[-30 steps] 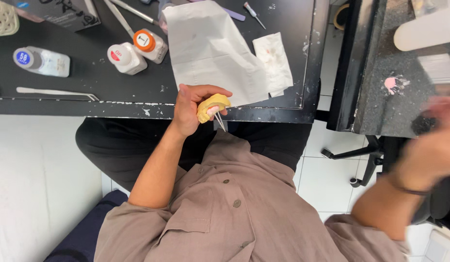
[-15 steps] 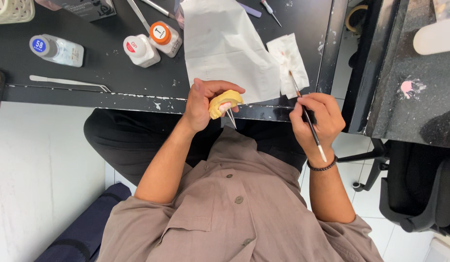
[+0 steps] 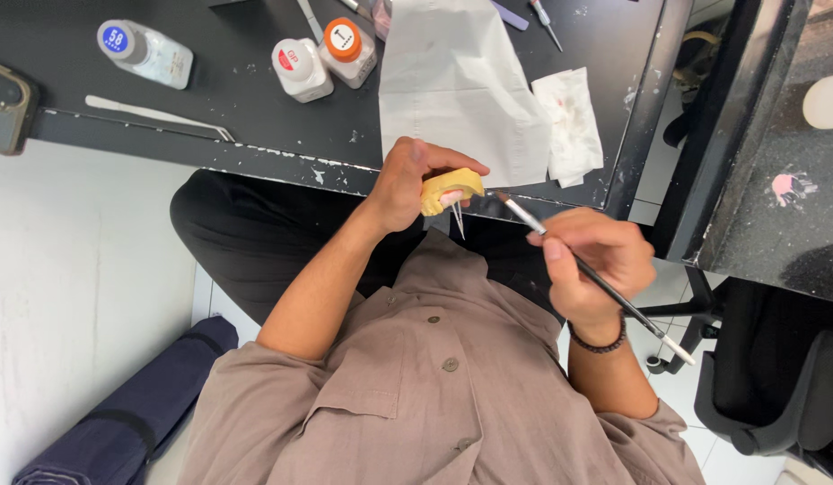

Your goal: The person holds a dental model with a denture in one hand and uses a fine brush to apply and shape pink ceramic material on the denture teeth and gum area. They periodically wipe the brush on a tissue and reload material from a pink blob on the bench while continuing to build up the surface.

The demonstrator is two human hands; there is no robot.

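Note:
My left hand (image 3: 407,182) grips a small yellow dental model (image 3: 451,187) at the front edge of the black workbench (image 3: 255,108). Two thin metal pins stick down from the model. In my right hand (image 3: 589,260) is a thin brush (image 3: 596,277) with a dark handle, held like a pen. Its fine tip points left and sits just right of the model, almost touching it. Both hands hover over my lap, below the bench edge.
A white paper sheet (image 3: 457,85) and a stained tissue (image 3: 569,126) lie on the bench behind the hands. Small bottles (image 3: 325,59), a blue-capped bottle (image 3: 144,52) and a metal tool (image 3: 156,117) sit at left. A second dark counter (image 3: 776,180) and a chair (image 3: 776,386) stand at right.
My right hand came in from the far right with the brush and brought its tip up to the model. My left hand kept holding the model.

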